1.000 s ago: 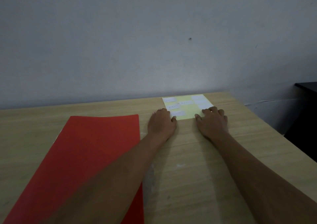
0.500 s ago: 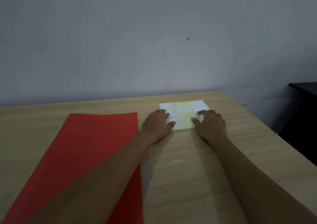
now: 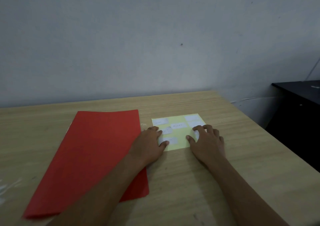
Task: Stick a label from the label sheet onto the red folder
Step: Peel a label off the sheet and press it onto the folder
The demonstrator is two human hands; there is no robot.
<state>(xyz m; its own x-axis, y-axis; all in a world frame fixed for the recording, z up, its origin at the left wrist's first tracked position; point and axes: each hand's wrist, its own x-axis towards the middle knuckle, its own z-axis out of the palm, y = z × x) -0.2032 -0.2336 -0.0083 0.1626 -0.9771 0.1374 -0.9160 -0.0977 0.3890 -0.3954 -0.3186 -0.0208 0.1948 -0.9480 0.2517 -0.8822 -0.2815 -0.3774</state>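
The red folder [image 3: 97, 156] lies flat on the wooden surface [image 3: 225, 165], its long axis running from 7 to 1 o'clock. At its 3 o'clock, both hands press flat, fingers spread, on the yellow label sheet [image 3: 180, 134]: left hand [image 3: 149, 147], right hand [image 3: 206, 142].

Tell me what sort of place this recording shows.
Probably an office or study room: a light wood-grain desk against a bare grey wall, a black cabinet beside it, with a flat red folder and a yellow label sheet as the only stationery.
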